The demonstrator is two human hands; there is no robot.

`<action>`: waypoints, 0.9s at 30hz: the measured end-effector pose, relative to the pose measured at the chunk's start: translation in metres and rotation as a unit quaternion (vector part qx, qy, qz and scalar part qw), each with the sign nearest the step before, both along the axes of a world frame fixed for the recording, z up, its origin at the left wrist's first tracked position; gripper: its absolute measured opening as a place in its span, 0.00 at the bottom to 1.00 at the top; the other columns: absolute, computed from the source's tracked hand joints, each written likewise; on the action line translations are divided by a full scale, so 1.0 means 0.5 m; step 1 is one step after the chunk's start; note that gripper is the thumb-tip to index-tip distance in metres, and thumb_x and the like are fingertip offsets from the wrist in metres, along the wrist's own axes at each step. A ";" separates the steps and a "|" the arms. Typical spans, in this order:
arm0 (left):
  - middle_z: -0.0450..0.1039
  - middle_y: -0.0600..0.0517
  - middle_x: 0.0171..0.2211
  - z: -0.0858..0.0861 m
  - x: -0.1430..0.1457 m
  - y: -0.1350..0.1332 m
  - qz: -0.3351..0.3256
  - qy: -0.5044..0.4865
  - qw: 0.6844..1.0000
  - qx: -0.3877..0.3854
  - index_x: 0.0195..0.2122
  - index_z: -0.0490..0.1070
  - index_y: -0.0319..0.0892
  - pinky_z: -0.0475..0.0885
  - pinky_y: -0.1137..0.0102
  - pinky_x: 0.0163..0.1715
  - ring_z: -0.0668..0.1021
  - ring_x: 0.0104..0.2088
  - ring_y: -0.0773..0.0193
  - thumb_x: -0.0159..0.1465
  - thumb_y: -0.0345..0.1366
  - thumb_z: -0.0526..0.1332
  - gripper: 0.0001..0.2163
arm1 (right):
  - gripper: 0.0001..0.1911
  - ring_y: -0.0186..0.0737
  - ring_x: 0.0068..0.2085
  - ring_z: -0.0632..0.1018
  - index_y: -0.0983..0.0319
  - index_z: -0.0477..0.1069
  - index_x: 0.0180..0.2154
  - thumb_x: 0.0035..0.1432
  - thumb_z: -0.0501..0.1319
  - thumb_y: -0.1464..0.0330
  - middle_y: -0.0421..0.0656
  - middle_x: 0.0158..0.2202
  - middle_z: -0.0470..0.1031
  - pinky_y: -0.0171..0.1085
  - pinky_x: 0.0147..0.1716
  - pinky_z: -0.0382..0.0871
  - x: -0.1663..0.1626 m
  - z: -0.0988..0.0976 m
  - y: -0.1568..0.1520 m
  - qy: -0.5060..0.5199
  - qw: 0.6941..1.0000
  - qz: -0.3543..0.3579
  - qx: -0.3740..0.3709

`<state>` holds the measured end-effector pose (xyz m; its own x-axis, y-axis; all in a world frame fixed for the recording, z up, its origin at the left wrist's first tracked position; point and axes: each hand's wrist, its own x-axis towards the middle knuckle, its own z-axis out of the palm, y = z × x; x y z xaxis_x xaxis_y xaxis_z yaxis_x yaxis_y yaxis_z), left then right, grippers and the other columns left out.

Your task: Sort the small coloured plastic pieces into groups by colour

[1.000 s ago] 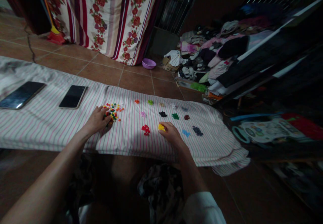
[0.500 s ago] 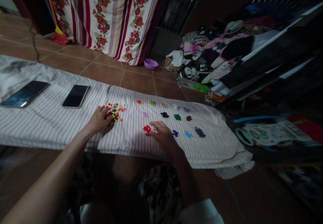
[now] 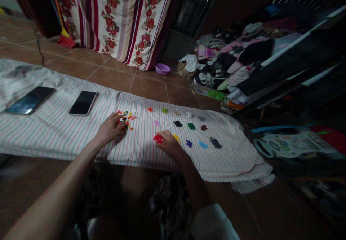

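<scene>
My left hand (image 3: 109, 128) rests at a mixed heap of small coloured pieces (image 3: 129, 118), its fingers loosely apart over the near side and hiding part of it. At a cluster of small red pieces (image 3: 157, 138), my right hand (image 3: 171, 144) has its thumb and curled fingers apart around the right edge. Partly behind that hand lie yellow pieces (image 3: 176, 138). Farther right are purple pieces (image 3: 189, 143), light blue pieces (image 3: 203, 144) and dark grey pieces (image 3: 215, 142). Pink pieces (image 3: 156, 123), black pieces (image 3: 177, 123), green pieces (image 3: 191, 126) and brown pieces (image 3: 203, 127) form the row behind.
The striped cloth (image 3: 146, 153) covers a long, low surface. Two phones, one larger phone (image 3: 30, 100) and one smaller phone (image 3: 83, 103), lie to the left. Orange pieces (image 3: 150, 109) and lime pieces (image 3: 164, 110) sit at the back. A purple basin (image 3: 162, 69) stands on the floor.
My right hand has moved slightly left and closer over the red pieces, its fingers more curled, uncovering the yellow ones. My left hand stays at the mixed heap. The view has shifted slightly.
</scene>
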<state>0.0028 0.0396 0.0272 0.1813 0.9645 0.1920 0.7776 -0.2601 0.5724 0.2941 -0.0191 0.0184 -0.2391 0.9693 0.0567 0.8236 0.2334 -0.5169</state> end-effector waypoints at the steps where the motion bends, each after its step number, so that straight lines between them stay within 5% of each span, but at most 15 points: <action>1: 0.67 0.43 0.57 0.006 0.007 -0.005 -0.006 -0.014 1.000 0.000 0.50 0.70 0.39 0.64 0.58 0.59 0.68 0.59 0.56 0.63 0.43 0.48 0.21 | 0.18 0.38 0.41 0.72 0.60 0.72 0.45 0.49 0.65 0.73 0.43 0.41 0.70 0.39 0.43 0.68 -0.002 -0.001 0.001 0.012 1.000 0.004 -0.001; 9: 0.69 0.44 0.56 0.013 0.042 -0.018 -0.041 -0.031 0.999 -0.011 0.50 0.71 0.39 0.64 0.59 0.59 0.70 0.58 0.57 0.64 0.44 0.49 0.20 | 0.17 0.40 0.41 0.73 0.59 0.73 0.44 0.50 0.66 0.71 0.44 0.41 0.70 0.41 0.44 0.69 -0.021 -0.015 0.009 0.044 0.999 0.016 0.018; 19: 0.69 0.45 0.56 0.034 0.023 -0.017 -0.007 -0.034 0.999 -0.042 0.51 0.71 0.39 0.63 0.64 0.59 0.69 0.58 0.59 0.63 0.41 0.49 0.20 | 0.21 0.40 0.45 0.74 0.61 0.71 0.48 0.51 0.66 0.70 0.47 0.47 0.70 0.40 0.45 0.70 -0.019 -0.008 0.003 0.073 0.997 0.030 -0.003; 27: 0.71 0.45 0.54 0.042 -0.002 -0.011 0.035 -0.044 0.997 -0.062 0.50 0.71 0.39 0.65 0.66 0.57 0.72 0.55 0.58 0.63 0.42 0.49 0.20 | 0.10 0.39 0.42 0.75 0.60 0.74 0.41 0.58 0.58 0.69 0.45 0.42 0.75 0.40 0.45 0.69 -0.009 -0.008 0.021 0.073 0.997 0.008 0.033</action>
<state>0.0016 0.0338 0.0482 0.1007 0.9914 0.0832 0.7371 -0.1305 0.6631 0.2897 -0.0087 0.0144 -0.2386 0.9587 0.1549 0.7363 0.2826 -0.6149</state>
